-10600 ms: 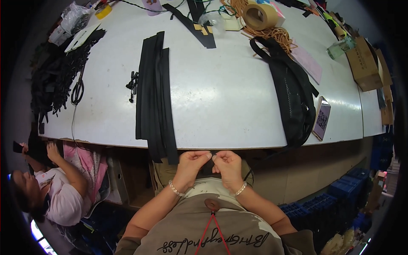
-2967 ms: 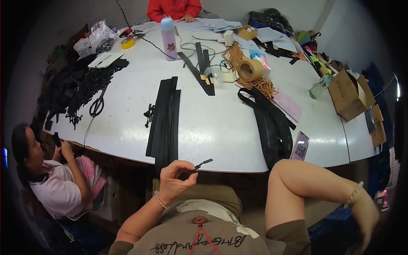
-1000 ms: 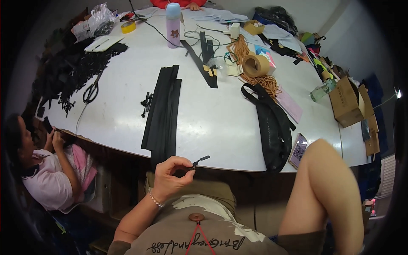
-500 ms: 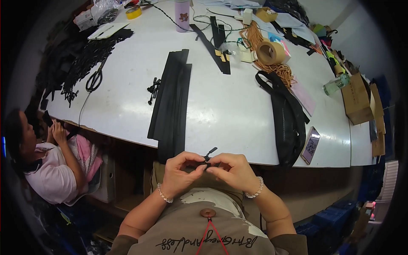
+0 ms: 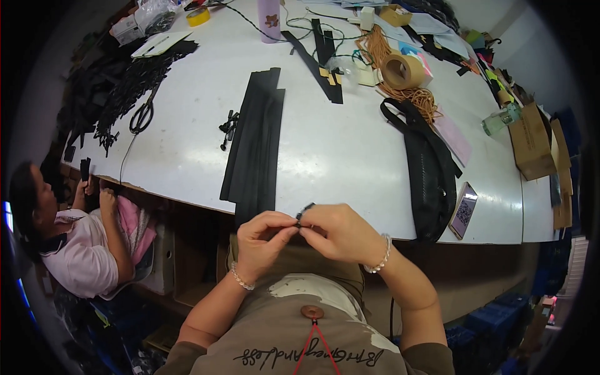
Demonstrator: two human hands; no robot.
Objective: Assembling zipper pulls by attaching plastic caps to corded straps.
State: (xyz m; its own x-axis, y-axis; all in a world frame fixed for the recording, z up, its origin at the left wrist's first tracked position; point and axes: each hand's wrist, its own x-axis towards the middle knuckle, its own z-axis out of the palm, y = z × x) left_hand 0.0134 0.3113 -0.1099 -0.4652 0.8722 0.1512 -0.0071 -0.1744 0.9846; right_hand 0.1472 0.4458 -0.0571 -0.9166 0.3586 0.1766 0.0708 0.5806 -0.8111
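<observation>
Above the table's near edge, my left hand (image 5: 264, 242) and my right hand (image 5: 337, 231) meet fingertip to fingertip. Between them they pinch a small black zipper pull (image 5: 306, 210), mostly hidden by the fingers; its dark end sticks up by my right index finger. Long black zipper strips (image 5: 255, 144) lie stacked just beyond my left hand, their near end running down behind it. Beside the strips on the left is a little heap of similar small black pulls (image 5: 229, 130).
A black bag (image 5: 428, 172) and a phone (image 5: 463, 211) lie at the right. Scissors (image 5: 142, 117) rest near a black pile (image 5: 122, 81) at the left. Farther back are a tape roll (image 5: 402, 71) and a purple bottle (image 5: 269, 22). A co-worker (image 5: 81, 250) sits at the left.
My hands have risen slightly toward the table, and my right hand has turned further over the small pull. The co-worker's hands have moved apart, one raising a black piece.
</observation>
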